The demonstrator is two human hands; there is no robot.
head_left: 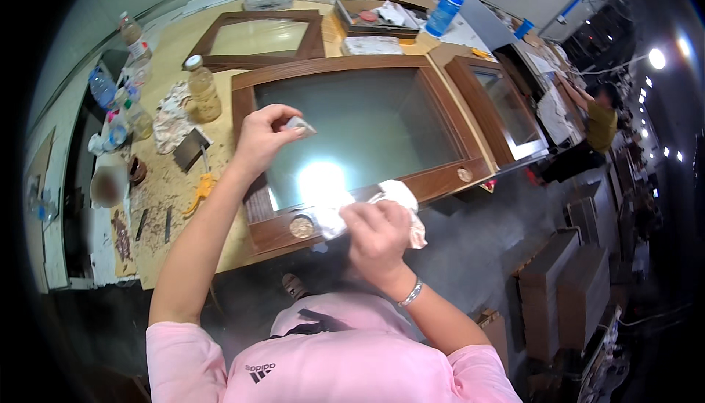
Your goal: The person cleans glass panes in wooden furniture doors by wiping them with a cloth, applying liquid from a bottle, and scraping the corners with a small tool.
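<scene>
A brown wooden-framed door panel [323, 70] with a glass pane [367, 120] lies on the table in front of me. Over the pane's left part, my left hand [258, 140] pinches a small flat grey-white piece [299, 124]; its exact kind is unclear. My right hand [376, 235], slightly blurred, grips a crumpled white cloth [399, 194] at the frame's near edge. Bright light reflects off the glass beside the cloth. Two round speckled spots mark the near rail, one of them [302, 226] close to the left corner.
Left of the panel stand a bottle of yellowish liquid [204, 94], a stained rag [172, 120], a scraper [192, 148] and a yellow-handled tool [202, 191]. Other framed panels [213, 60] [470, 83] lie beyond and right. A blue bottle [445, 13] stands far right; a person [601, 120] works beyond.
</scene>
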